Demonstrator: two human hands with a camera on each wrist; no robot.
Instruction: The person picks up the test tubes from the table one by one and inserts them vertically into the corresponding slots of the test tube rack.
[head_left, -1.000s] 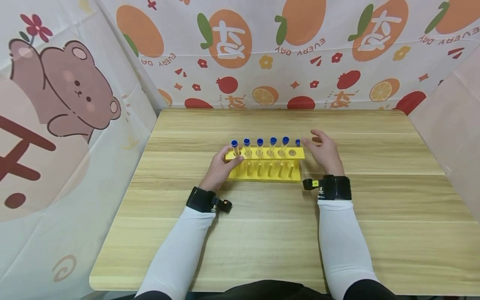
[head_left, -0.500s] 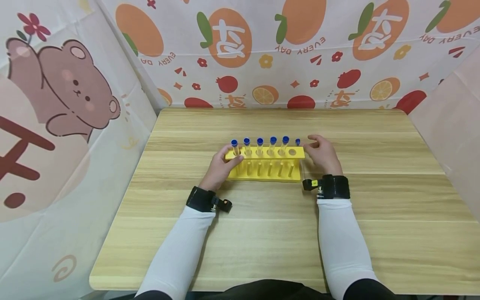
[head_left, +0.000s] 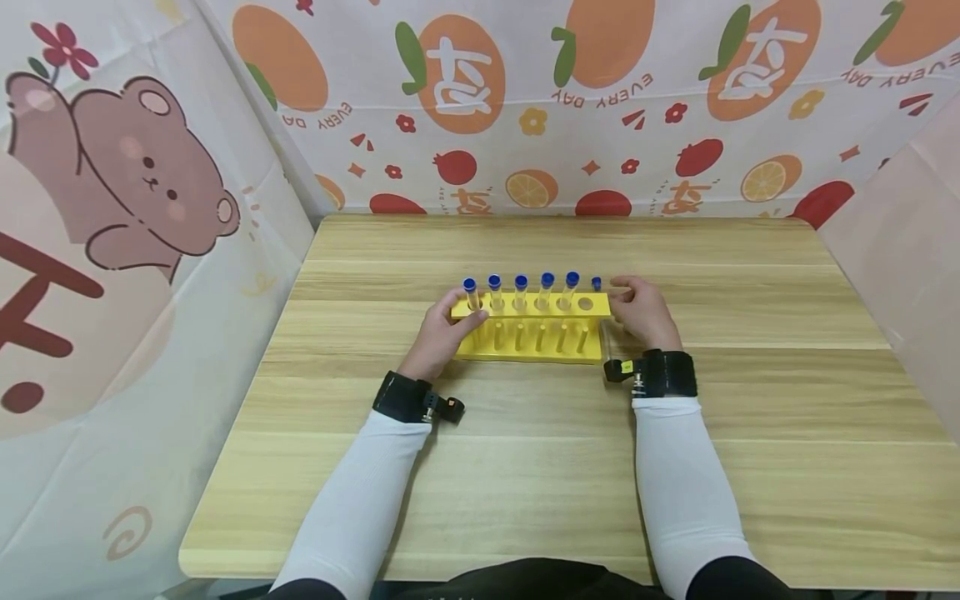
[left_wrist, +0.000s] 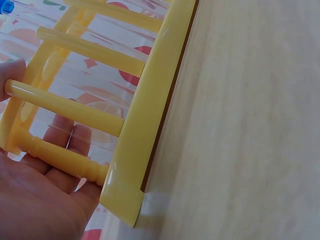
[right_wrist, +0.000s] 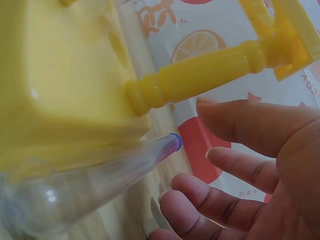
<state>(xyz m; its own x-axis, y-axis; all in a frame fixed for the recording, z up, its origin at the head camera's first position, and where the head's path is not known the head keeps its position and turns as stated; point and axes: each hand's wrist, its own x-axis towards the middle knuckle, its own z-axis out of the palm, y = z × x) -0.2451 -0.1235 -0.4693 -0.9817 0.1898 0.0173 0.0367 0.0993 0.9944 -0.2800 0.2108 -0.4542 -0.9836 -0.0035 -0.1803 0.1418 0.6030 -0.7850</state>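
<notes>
A yellow test tube rack (head_left: 531,307) stands on the table, with several blue-capped test tubes (head_left: 520,286) upright in it and an open hole at its right end. My left hand (head_left: 437,336) grips the rack's left end, thumb in front and fingers behind the end post, as the left wrist view shows. Beside the rack's right end a loose test tube (right_wrist: 100,187) lies on the table, its blue cap (head_left: 596,283) pointing away from me. My right hand (head_left: 647,315) is just right of it, fingers loosely bent and apart, touching neither tube nor rack in the right wrist view.
The wooden table (head_left: 540,492) ends at a cloth (head_left: 525,158) printed with fruit, which hangs behind its far edge. Another printed cloth (head_left: 247,350) hangs along the left side. Small cameras sit on both wrists.
My right hand has come lower and slightly left, towards the rack's right end, and its fingers have drawn closer together. The left hand and the rack stay in place.
</notes>
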